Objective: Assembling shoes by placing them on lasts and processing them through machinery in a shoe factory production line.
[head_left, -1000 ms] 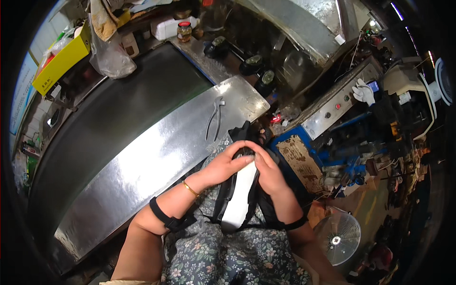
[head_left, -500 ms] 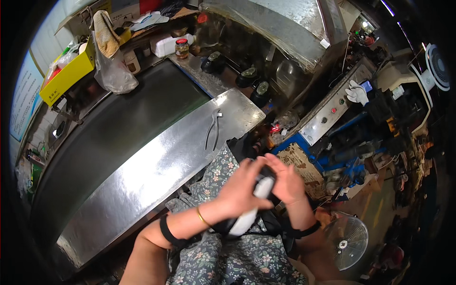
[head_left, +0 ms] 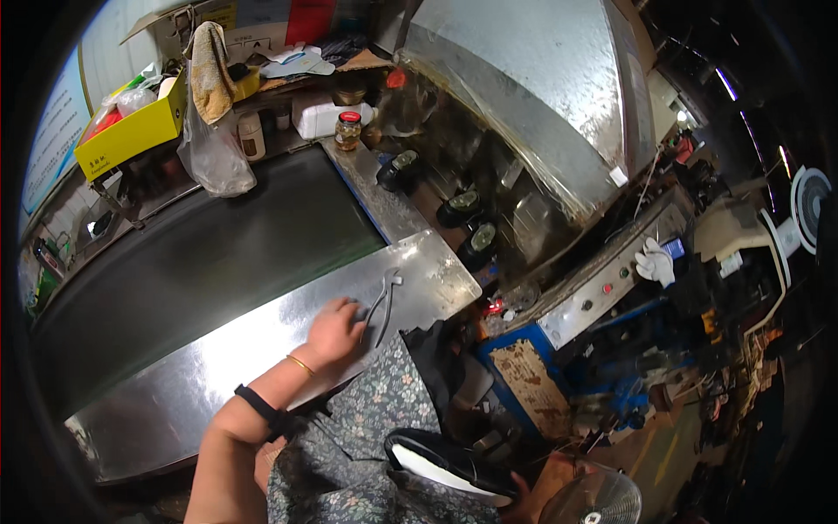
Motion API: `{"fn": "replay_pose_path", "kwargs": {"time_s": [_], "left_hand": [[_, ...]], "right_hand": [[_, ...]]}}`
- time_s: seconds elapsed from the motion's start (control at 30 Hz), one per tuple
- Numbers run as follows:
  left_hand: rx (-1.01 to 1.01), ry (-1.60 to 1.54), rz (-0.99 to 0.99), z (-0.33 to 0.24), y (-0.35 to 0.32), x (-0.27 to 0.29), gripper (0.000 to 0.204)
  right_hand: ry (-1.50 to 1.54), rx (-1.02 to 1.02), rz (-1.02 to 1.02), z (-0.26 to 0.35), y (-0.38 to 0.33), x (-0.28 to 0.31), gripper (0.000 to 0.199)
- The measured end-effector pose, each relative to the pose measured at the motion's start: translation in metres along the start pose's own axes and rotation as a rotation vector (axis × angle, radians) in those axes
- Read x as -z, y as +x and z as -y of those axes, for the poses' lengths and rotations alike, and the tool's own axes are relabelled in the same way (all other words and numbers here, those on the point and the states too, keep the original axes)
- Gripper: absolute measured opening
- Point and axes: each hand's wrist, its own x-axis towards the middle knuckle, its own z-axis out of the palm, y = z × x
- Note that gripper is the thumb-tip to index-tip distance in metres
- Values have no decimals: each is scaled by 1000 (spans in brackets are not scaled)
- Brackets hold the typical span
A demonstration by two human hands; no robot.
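My left hand (head_left: 336, 332) reaches out over the shiny steel table (head_left: 218, 367), fingers spread and touching the handles of metal pliers (head_left: 384, 301) that lie flat near the table's right end. A black shoe with a white inside (head_left: 445, 467) rests on my lap over floral fabric. My right hand (head_left: 522, 496) grips its far end at the lower edge of the view; only a few of its fingers show.
A dark conveyor belt (head_left: 201, 253) runs behind the steel table. At its far end stand a yellow box (head_left: 131, 131), a hanging plastic bag (head_left: 214, 157) and a red-lidded jar (head_left: 348, 129). Dark shoes (head_left: 458, 205) sit under a metal hood. A fan (head_left: 594, 502) stands low right.
My left hand has let go of the shoe and moved forward to the pliers on the table. The shoe has dropped lower on my lap, held by the right hand alone.
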Motion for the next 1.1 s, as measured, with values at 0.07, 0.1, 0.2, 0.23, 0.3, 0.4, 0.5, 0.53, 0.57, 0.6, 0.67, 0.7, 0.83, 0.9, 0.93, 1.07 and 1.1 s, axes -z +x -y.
{"fn": "replay_pose_path", "kwargs": {"time_s": [0.07, 0.1, 0.2, 0.23, 0.3, 0.4, 0.5, 0.53, 0.57, 0.6, 0.67, 0.7, 0.83, 0.9, 0.93, 1.07, 1.1], "left_hand": [[-131, 169, -78, 26, 18, -11, 43], [-169, 166, -70, 34, 22, -17, 45], [-196, 256, -95, 38, 20, -13, 43], [-206, 255, -92, 33, 25, -14, 43], [-197, 223, -81, 31, 29, -11, 43], [-191, 233, -63, 30, 36, -5, 43], [-185, 195, -68, 34, 41, -6, 41], [-151, 214, -57, 40, 34, 0, 41], [-159, 199, -45, 37, 39, -3, 43], [-172, 177, -44, 32, 45, -6, 43], [-131, 180, -4, 36, 40, -2, 42], [-119, 192, -1, 38, 40, 0, 42], [-138, 177, -7, 35, 41, -4, 42], [-148, 174, -10, 33, 40, -5, 42], [-154, 175, -20, 34, 40, -6, 43], [-139, 173, -39, 40, 31, -3, 44], [-150, 164, -60, 38, 33, -6, 44]], "right_hand": [[-406, 412, 136, 9, 54, 20, 61], [-772, 878, 307, 9, 71, 18, 55], [-146, 138, 561, 35, 43, -184, 59], [-408, 447, 629, 45, 46, -231, 55], [-256, 493, 720, 77, 103, -310, 43], [-650, 1095, 590, 77, 167, -447, 42], [-1367, 1338, 480, 62, 254, -552, 66], [-1681, 1302, 371, 32, 257, -581, 75], [-1726, 1385, 302, 33, 284, -597, 80], [-1767, 1470, 226, 38, 308, -611, 85], [-1746, 1226, 99, 22, 316, -642, 87], [-1582, 1203, 208, 19, 329, -651, 89], [-1536, 1199, 308, 42, 349, -639, 87], [-1789, 1264, 464, 51, 335, -614, 64], [-1699, 1332, 718, 47, 322, -590, 50], [-1823, 888, 833, 16, 180, -475, 37], [-1672, 735, 823, 12, 146, -438, 28]]}}
